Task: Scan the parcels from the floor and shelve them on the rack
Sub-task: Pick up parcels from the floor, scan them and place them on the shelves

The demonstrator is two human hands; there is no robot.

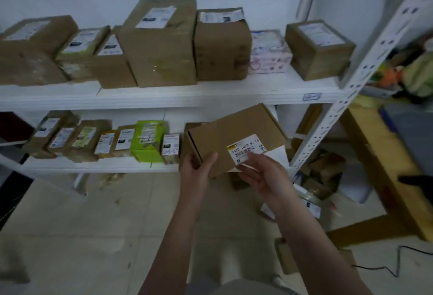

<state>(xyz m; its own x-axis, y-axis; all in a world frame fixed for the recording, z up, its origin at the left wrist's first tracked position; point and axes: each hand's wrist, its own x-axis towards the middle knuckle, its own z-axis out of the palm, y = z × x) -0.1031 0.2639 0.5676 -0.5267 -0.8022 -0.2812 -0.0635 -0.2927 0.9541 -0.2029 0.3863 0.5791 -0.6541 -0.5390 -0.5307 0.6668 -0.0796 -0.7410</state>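
Note:
A flat brown cardboard parcel (234, 134) with a white and yellow barcode label is held tilted in front of the lower shelf of the white rack (210, 94). My left hand (198, 168) grips its lower left corner, thumb on the top face. My right hand (260, 173) supports the near edge under the label, fingers fairly straight, fingertips touching the label. No scanner shows.
Brown boxes fill the upper shelf, with a pink patterned one (269, 52) among them. Smaller parcels and a green one (148, 140) line the lower shelf. More parcels (321, 173) lie on the floor right of the rack post. A wooden table (384, 166) stands at right.

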